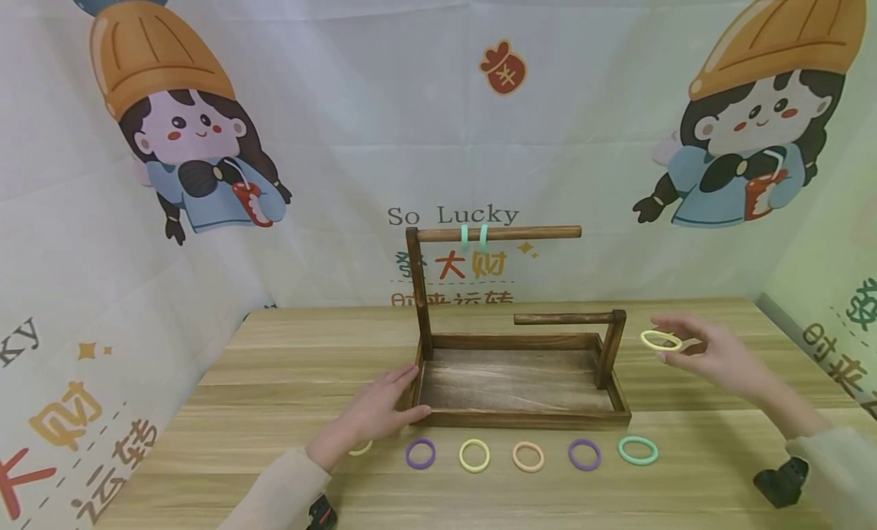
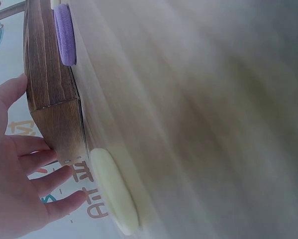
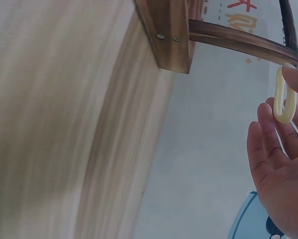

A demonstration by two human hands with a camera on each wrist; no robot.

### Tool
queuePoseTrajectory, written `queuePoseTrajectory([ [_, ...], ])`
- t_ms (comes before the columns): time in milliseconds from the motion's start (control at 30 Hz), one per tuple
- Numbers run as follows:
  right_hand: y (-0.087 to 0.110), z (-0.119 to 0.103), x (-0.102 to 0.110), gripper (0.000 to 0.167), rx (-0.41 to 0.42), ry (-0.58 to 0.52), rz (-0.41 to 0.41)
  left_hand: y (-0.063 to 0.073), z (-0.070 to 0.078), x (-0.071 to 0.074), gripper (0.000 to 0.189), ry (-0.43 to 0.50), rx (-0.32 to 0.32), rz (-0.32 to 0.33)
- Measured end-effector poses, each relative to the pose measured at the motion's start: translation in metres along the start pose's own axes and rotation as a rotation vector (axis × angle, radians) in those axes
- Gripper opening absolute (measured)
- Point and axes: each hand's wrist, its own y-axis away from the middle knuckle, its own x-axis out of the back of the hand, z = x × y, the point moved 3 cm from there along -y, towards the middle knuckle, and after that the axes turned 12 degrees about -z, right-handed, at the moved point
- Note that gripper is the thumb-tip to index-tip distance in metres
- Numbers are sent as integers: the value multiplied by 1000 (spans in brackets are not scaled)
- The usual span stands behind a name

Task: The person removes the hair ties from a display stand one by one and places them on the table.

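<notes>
A wooden rack (image 1: 521, 418) with a shallow tray base and two horizontal pegs stands on the table. My left hand (image 1: 375, 408) rests against its left end, fingers spread, thumb at the front wall and fingertips along the side, as the left wrist view (image 2: 24, 179) also shows. To the right of the rack, my right hand (image 1: 719, 355) pinches a pale yellow hair tie (image 1: 661, 341) between thumb and fingers, raised above the table. Two mint hair ties (image 1: 483, 238) hang on the upper peg (image 1: 534, 232). The lower peg (image 1: 562, 318) points left and carries nothing.
Along the rack's front lie several hair ties: purple (image 1: 421, 454), yellow (image 1: 474, 455), peach (image 1: 528, 457), another purple (image 1: 585, 454) and mint (image 1: 638, 451). One more yellow tie (image 2: 114, 191) lies by my left hand, partly hidden in the head view. A printed cloth (image 1: 438, 134) hangs behind.
</notes>
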Motion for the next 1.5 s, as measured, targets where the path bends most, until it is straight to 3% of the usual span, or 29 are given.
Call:
queuePoseTrajectory([
  [467,24,13,-19,44,-6,-22,-26,1,0,0,73,-11,-8,1],
  [1267,54,27,-44,47,184,-117,-158,1,0,0,73,-13,-6,2],
  [1500,63,30,-46,45,184,-140,-207,0,0,0,74,1,-1,0],
])
